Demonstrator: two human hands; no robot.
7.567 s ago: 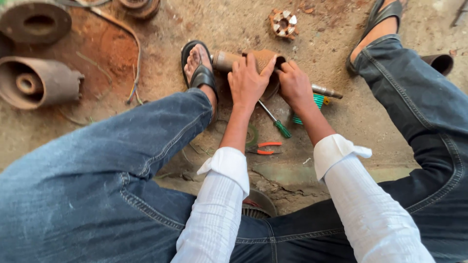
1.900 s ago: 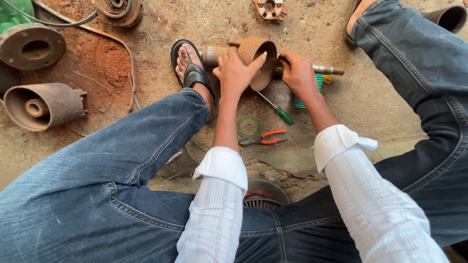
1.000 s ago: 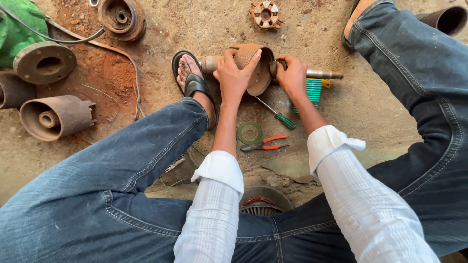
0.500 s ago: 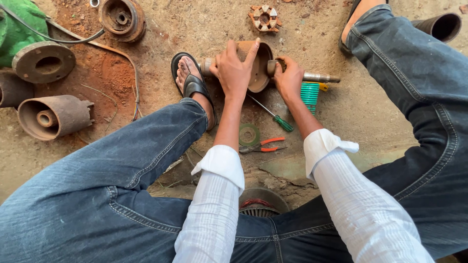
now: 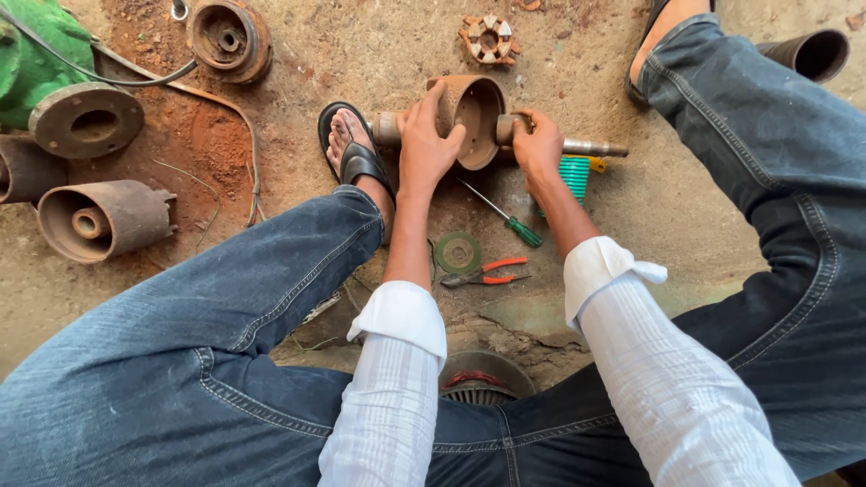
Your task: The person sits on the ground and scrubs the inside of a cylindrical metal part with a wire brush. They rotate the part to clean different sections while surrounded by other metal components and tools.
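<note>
Dusty, rust-stained ground (image 5: 379,54) is seen from the head camera, with the person seated on it, legs in blue jeans spread to either side. Between the feet, a rusty cup-shaped casing (image 5: 474,113) is threaded on a metal shaft (image 5: 591,146) that lies across the ground. The casing is grasped by the left hand (image 5: 426,144), fingers wrapped over its outer wall and thumb near the open rim. The shaft is clenched by the right hand (image 5: 538,147) just beside the casing's mouth, with the bare end of the shaft projecting past the fist. A sandalled foot (image 5: 354,149) is set against the shaft's other end. Below the hands, a green-handled screwdriver (image 5: 505,216), orange-handled pliers (image 5: 484,272) and a green disc (image 5: 457,252) are laid on the ground. A teal ribbed part (image 5: 575,176) is partly hidden behind the right wrist. Rusty cylindrical housings (image 5: 104,219) and flanges (image 5: 86,119) are scattered at the left, beside a green machine body (image 5: 36,45), and a toothed coupling (image 5: 488,40) lies beyond the casing.
</note>
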